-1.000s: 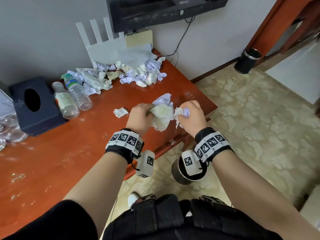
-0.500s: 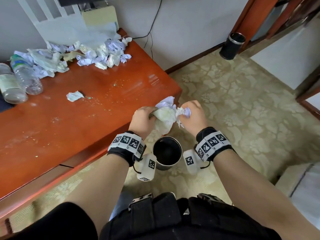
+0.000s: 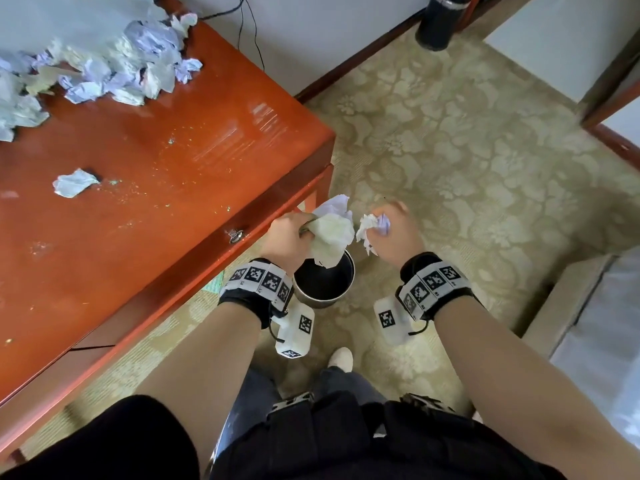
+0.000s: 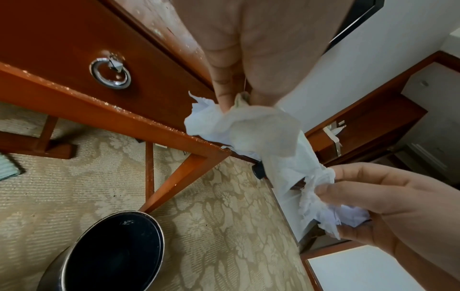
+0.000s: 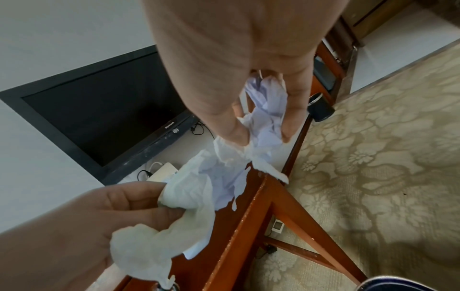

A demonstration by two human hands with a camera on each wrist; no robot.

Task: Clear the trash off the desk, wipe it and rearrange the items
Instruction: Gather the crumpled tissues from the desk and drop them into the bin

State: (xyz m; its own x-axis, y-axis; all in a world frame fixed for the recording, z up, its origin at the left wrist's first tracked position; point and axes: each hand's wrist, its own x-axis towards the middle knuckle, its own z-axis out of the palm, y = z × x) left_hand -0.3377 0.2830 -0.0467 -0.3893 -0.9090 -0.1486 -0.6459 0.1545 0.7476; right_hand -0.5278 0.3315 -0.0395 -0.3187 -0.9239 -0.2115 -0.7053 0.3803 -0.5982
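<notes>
From the head camera, a red wooden desk [image 3: 145, 188] fills the left side, with a heap of crumpled tissues [image 3: 114, 67] along its back edge and one stray scrap [image 3: 74, 182] nearer the middle. A round metal trash bin [image 3: 323, 280] stands on patterned carpet just off the desk's front corner. A second dark bin [image 3: 440, 24] stands well apart by the wall. The left hand [image 3: 289, 239] grips a large tissue wad [image 3: 330, 233] directly above the near bin. The right hand [image 3: 398, 233] pinches a smaller wad [image 3: 372, 228] just beside it, out past the bin's rim.

From the left wrist, thumb and fingers close on the large wad, which hangs beside the desk's ring drawer pull [image 4: 110, 72]; the bin sits below.

From the right wrist, fingers pinch the smaller wad, with a wall-mounted television [image 5: 104, 104] behind it.
</notes>
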